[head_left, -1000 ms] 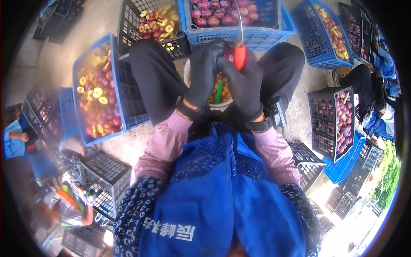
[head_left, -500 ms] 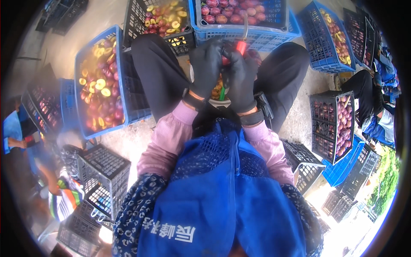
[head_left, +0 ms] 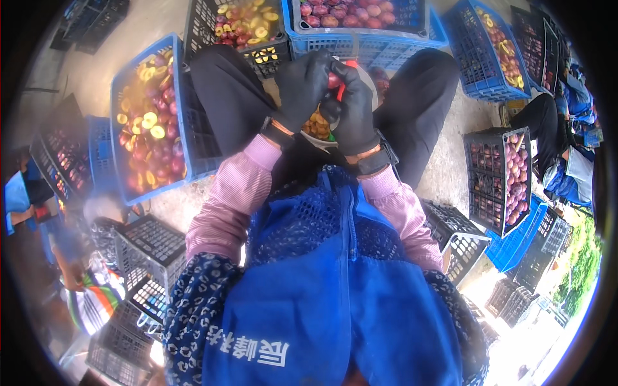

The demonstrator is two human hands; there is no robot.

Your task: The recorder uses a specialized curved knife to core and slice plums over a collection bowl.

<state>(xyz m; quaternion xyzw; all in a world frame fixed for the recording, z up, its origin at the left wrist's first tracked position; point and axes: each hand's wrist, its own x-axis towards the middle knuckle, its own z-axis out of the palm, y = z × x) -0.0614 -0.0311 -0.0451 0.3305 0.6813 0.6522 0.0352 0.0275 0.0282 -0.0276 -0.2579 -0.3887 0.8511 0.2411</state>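
While both knees are spread in dark trousers, the work is held between them, at the upper middle of the view. A reddish plum, mostly covered by gloved fingers, is grasped by the left hand, which is clad in black. By the right hand, gloved likewise, a red-handled tool is gripped just beside the plum; whether the fruit is touched by its blade cannot be told. The hands are brought close together above a pale bucket, in which yellowish pieces are gathered and a green object, partly hidden, can be seen. To the left, a blue crate is filled with whole and halved plums. Beyond the left knee, more cut fruit is held in a black crate. Straight ahead, whole plums are contained in a dark crate that is set on a blue one. To the right, plums are held in another black crate, near which dark trousers are worn by a co-worker
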